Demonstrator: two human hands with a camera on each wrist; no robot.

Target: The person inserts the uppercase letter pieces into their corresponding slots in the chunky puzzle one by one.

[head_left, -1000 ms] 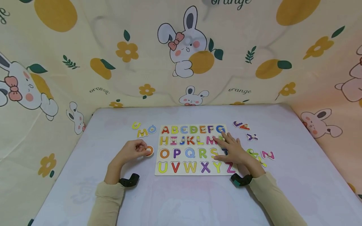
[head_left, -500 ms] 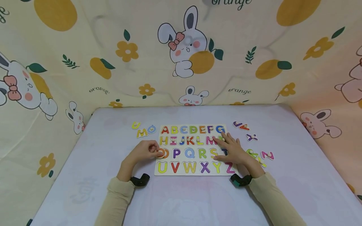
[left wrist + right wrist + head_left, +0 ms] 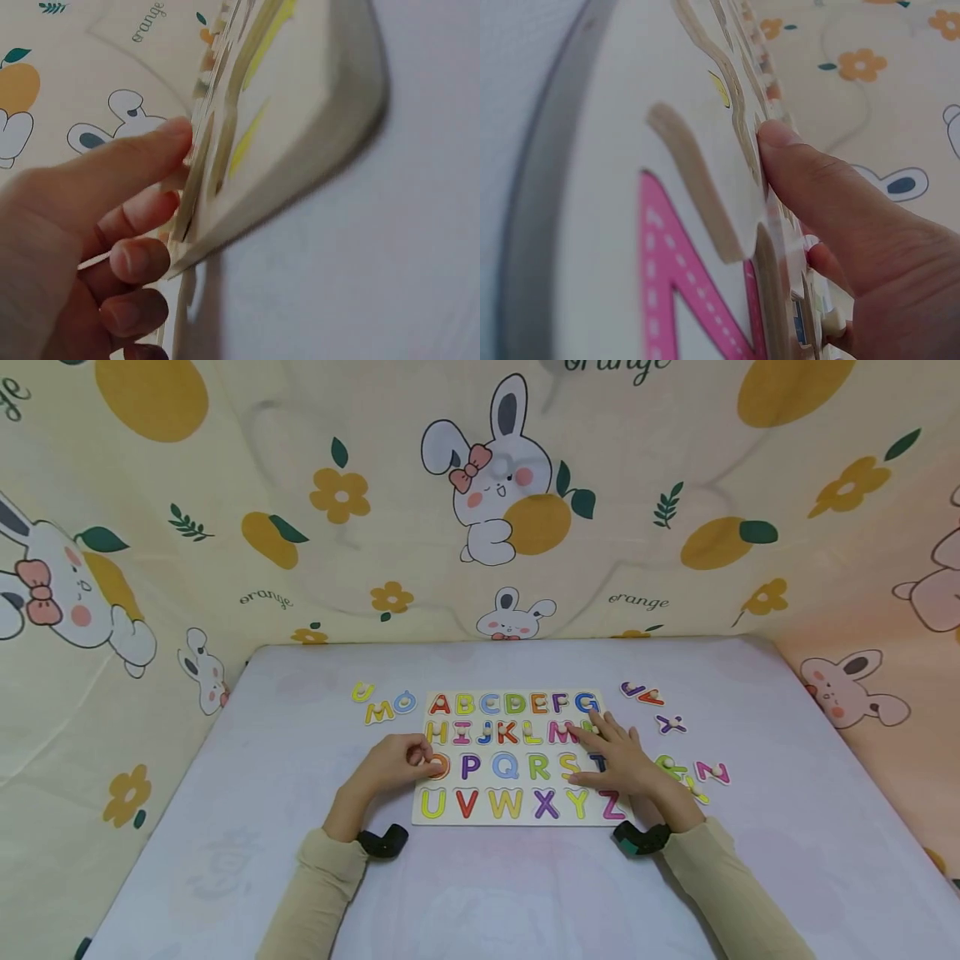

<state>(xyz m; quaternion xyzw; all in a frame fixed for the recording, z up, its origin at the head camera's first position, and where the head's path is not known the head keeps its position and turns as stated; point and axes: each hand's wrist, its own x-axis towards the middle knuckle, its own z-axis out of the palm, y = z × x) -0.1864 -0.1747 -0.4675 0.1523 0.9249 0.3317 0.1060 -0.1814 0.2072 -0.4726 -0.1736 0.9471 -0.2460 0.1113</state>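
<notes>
In the head view, a pale wooden alphabet puzzle board lies on the table. My left hand pinches an orange letter O puzzle piece by thumb and fingers, over the printed O at the board's left side. Most of the piece is hidden by the fingertips. My right hand rests with spread fingers on the board's right side, covering part of the N and T places. In the right wrist view, the right thumb touches the board near the pink Z. Knobbed letters fill much of the upper two rows.
Left of the board lie a yellow U, a yellow M and a round blue letter. Several loose letters lie to its right, including a purple X and a pink N-shaped piece. A patterned cloth hangs behind the table.
My left hand has moved right with the orange O, from the table beside the board onto the printed O. The right hand has stayed in place.
</notes>
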